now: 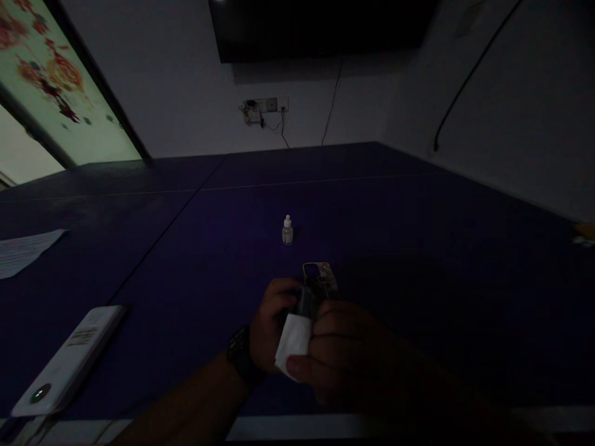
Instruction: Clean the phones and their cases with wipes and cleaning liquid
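Note:
My left hand (pixel 271 319), with a dark watch on its wrist, is closed around a slim dark object (pixel 304 301) that looks like a phone seen edge-on. In my right hand (pixel 341 341) a folded white tissue (pixel 295 341) is pinched, its thumb lying over the lower part. The tissue touches the near end of the dark object. Just beyond my hands lies a patterned phone case (pixel 327 274) with a large camera cutout, partly hidden by my fingers. Farther off, a small dropper bottle (pixel 287 231) with a white cap stands upright.
A blue table (pixel 209 248) spreads out in dim light. On its left lie a white power bank (pixel 69 362) with a lit round display and a printed paper sheet (pixel 28 251). Wall sockets with cables (pixel 264 108) and a dark screen (pixel 320 28) are beyond the far edge.

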`<state>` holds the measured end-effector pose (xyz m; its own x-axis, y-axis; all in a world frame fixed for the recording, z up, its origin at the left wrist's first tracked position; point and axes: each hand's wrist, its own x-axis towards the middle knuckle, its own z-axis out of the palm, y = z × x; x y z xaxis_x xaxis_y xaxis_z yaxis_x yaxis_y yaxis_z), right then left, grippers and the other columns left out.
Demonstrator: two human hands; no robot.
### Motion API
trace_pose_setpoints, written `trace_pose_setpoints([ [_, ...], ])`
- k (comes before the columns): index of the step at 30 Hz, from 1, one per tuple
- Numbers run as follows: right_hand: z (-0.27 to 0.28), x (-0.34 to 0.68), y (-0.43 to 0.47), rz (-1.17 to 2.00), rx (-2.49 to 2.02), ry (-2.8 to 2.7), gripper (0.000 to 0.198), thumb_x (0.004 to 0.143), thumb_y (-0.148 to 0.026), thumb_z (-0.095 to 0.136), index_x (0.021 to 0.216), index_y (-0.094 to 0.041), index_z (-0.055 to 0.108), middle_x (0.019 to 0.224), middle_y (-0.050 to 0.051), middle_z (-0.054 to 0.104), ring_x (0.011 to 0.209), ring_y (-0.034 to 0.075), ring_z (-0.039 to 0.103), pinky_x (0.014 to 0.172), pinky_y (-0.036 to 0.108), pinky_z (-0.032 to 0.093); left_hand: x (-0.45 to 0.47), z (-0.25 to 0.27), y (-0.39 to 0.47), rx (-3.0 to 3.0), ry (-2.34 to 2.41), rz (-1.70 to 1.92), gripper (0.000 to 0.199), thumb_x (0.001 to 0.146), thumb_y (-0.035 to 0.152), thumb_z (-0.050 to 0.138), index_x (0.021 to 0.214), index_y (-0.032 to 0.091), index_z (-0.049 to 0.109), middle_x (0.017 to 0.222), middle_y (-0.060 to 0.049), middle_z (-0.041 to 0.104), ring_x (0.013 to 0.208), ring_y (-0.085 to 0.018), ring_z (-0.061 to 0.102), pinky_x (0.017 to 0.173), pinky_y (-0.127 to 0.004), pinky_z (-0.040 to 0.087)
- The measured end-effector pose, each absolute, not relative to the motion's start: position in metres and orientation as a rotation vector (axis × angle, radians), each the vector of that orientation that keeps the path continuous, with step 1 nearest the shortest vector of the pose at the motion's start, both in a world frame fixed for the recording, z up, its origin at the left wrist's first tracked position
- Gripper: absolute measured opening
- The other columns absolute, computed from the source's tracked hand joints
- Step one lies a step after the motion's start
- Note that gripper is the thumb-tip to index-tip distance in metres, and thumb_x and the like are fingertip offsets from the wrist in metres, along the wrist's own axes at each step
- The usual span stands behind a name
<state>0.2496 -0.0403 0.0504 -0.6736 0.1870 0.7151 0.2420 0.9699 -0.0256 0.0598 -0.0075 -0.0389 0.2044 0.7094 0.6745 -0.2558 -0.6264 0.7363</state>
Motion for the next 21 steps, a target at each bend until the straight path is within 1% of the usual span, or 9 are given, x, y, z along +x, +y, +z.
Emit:
trace_pose_setpoints([
  [3, 0.048, 0.248, -0.026, -0.107, -0.490, -2.074, 0.029, 0.095, -0.012, 0.056, 0.121, -0.023, 0.064, 0.080, -0.001, 0.070, 0.071, 0.016, 0.066, 0.071, 0.032, 0.057, 0.061, -0.041, -0.008, 1.734, 0.411, 1.528, 0.055, 0.067, 0.047, 0.084, 0.115, 0.030, 0.065, 0.121, -0.010, 0.063, 0.111, -0.032, 0.057, 0.099, -0.050, 0.042],
  [5, 0.044, 0.248, -0.016, -0.094, -0.588, -1.968, 0.033, 0.094, -0.009, 0.054, 0.122, -0.023, 0.064, 0.082, 0.000, 0.069, 0.075, 0.016, 0.066, 0.071, 0.031, 0.056, 0.061, -0.043, -0.009, 1.713, 0.404, 1.487, 0.057, 0.063, 0.048, 0.085, 0.112, 0.029, 0.065, 0.120, -0.012, 0.063, 0.111, -0.034, 0.057, 0.099, -0.052, 0.041],
  [7, 0.042, 0.249, -0.012, -0.072, -0.563, -1.967, 0.032, 0.095, -0.010, 0.053, 0.123, -0.022, 0.063, 0.080, 0.000, 0.068, 0.073, 0.016, 0.065, 0.068, 0.029, 0.055, 0.060, -0.045, -0.009, 1.666, 0.420, 1.467, 0.058, 0.057, 0.048, 0.089, 0.106, 0.029, 0.065, 0.118, -0.012, 0.063, 0.110, -0.035, 0.058, 0.100, -0.053, 0.041],
  [9, 0.041, 0.250, -0.015, -0.066, -0.507, -1.991, 0.029, 0.098, -0.012, 0.051, 0.124, -0.020, 0.061, 0.078, 0.000, 0.067, 0.068, 0.015, 0.063, 0.065, 0.030, 0.054, 0.058, -0.046, -0.011, 1.667, 0.414, 1.470, 0.057, 0.054, 0.049, 0.090, 0.102, 0.029, 0.067, 0.115, -0.011, 0.065, 0.111, -0.036, 0.058, 0.103, -0.054, 0.038],
  [12, 0.045, 0.253, -0.029, -0.081, -0.444, -2.053, 0.025, 0.101, -0.017, 0.051, 0.124, -0.019, 0.059, 0.079, 0.001, 0.069, 0.068, 0.015, 0.062, 0.065, 0.031, 0.054, 0.055, -0.044, -0.012, 1.777, 0.350, 1.418, 0.055, 0.060, 0.051, 0.087, 0.107, 0.029, 0.070, 0.116, -0.010, 0.066, 0.112, -0.036, 0.058, 0.107, -0.053, 0.036],
  [15, 0.050, 0.253, -0.042, -0.093, -0.354, -2.239, 0.025, 0.099, -0.015, 0.055, 0.123, -0.019, 0.059, 0.078, 0.000, 0.072, 0.071, 0.017, 0.066, 0.070, 0.032, 0.057, 0.054, -0.041, -0.010, 1.844, 0.392, 1.359, 0.049, 0.067, 0.048, 0.083, 0.110, 0.028, 0.070, 0.121, -0.011, 0.065, 0.113, -0.035, 0.056, 0.105, -0.051, 0.039],
  [17, 0.050, 0.251, -0.041, -0.088, -0.308, -2.299, 0.026, 0.098, -0.015, 0.057, 0.123, -0.018, 0.060, 0.077, -0.001, 0.073, 0.069, 0.017, 0.066, 0.070, 0.033, 0.058, 0.054, -0.041, -0.007, 1.825, 0.435, 1.375, 0.047, 0.067, 0.045, 0.083, 0.108, 0.028, 0.069, 0.121, -0.012, 0.064, 0.113, -0.034, 0.056, 0.104, -0.051, 0.041],
  [19, 0.046, 0.249, -0.031, -0.118, -0.346, -2.211, 0.026, 0.098, -0.014, 0.055, 0.123, -0.019, 0.059, 0.079, -0.001, 0.072, 0.068, 0.016, 0.065, 0.068, 0.032, 0.056, 0.054, -0.043, -0.005, 1.795, 0.429, 1.410, 0.049, 0.068, 0.047, 0.082, 0.111, 0.028, 0.068, 0.121, -0.012, 0.064, 0.115, -0.034, 0.055, 0.105, -0.052, 0.040],
  [21, 0.042, 0.247, -0.018, -0.182, -0.443, -2.068, 0.028, 0.097, -0.012, 0.054, 0.123, -0.020, 0.059, 0.081, 0.000, 0.070, 0.070, 0.015, 0.063, 0.069, 0.031, 0.055, 0.055, -0.045, -0.004, 1.784, 0.379, 1.438, 0.053, 0.071, 0.049, 0.079, 0.118, 0.029, 0.065, 0.124, -0.012, 0.062, 0.117, -0.034, 0.054, 0.104, -0.051, 0.040],
])
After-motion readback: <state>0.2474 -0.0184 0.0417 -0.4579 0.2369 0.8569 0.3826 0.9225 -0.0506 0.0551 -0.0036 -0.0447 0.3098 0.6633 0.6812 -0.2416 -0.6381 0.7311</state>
